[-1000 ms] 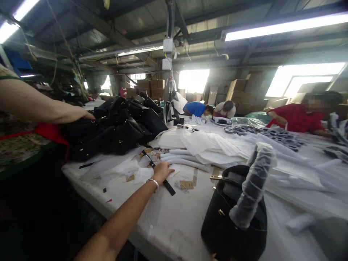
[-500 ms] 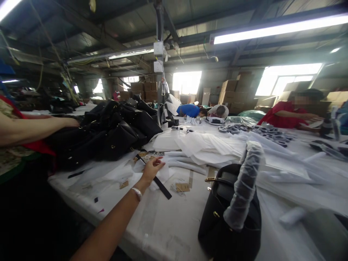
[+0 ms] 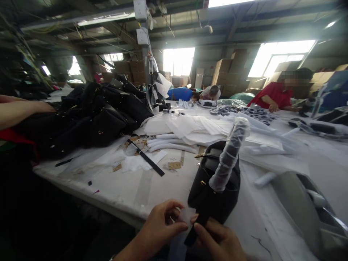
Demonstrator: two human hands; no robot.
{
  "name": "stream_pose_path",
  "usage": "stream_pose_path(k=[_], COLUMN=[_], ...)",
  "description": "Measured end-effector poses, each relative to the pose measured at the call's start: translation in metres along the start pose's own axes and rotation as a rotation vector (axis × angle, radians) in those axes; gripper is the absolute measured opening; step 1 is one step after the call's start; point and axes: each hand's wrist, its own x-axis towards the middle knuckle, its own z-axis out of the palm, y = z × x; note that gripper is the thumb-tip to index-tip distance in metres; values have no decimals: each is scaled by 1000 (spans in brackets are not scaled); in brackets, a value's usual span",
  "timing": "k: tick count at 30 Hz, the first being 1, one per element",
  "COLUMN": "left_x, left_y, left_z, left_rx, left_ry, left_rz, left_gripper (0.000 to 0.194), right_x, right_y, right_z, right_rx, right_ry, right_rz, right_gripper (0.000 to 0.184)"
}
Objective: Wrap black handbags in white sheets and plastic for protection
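Note:
Low in the view, my left hand point(image 3: 159, 228) pinches a small translucent white sheet point(image 3: 187, 214) between thumb and fingers. Close beside it, my right hand point(image 3: 221, 241) grips a short black strap point(image 3: 192, 236), its thumb pressed on top. The sheet and the strap end nearly meet; whether they touch I cannot tell. Just beyond my hands stands a black handbag point(image 3: 199, 195) with gold-coloured fittings. Its raised handle point(image 3: 228, 159) is wrapped in clear-white film. Another black strap point(image 3: 148, 159) lies on the table further off.
Black bags point(image 3: 108, 112) are heaped at the left, where a co-worker's arm point(image 3: 24, 110) reaches in. White foam sheets point(image 3: 185, 128) and a tan tag point(image 3: 174, 165) lie on the table point(image 3: 119, 185). A grey bag point(image 3: 296, 210) is at right; a person in red point(image 3: 269, 94) works beyond.
My left hand has drawn back from the strap on the table to the front, now with a white sheet. My right hand has come into view with a black strap. The view has shifted.

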Motion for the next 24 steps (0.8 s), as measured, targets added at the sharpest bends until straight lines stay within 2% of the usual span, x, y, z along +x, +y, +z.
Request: stream_pose_path(k=[1, 6, 10, 16, 21, 24], left_x=[-2, -9, -14, -25, -38, -44], left_y=[-1, 2, -2, -16, -20, -19], left_z=[6, 20, 14, 1, -6, -8], left_rx=[-49, -261, -215, -201, -73, 8], left_ry=[-6, 78, 147, 153, 145, 102], left_rz=[5, -8, -54, -112, -67, -44], left_gripper=[22, 31, 34, 40, 27, 20], right_x=[0, -2, -6, -13, -14, -13], right_y=[-2, -2, -3, -8, -8, -10], right_z=[-1, -2, -2, -3, 3, 7], right_rx=[-8, -24, 48, 165, 314, 419], right_ry=[-4, -8, 12, 37, 75, 104], right_rz=[5, 10, 30, 149, 204, 216], right_gripper=[33, 36, 35, 40, 42, 43])
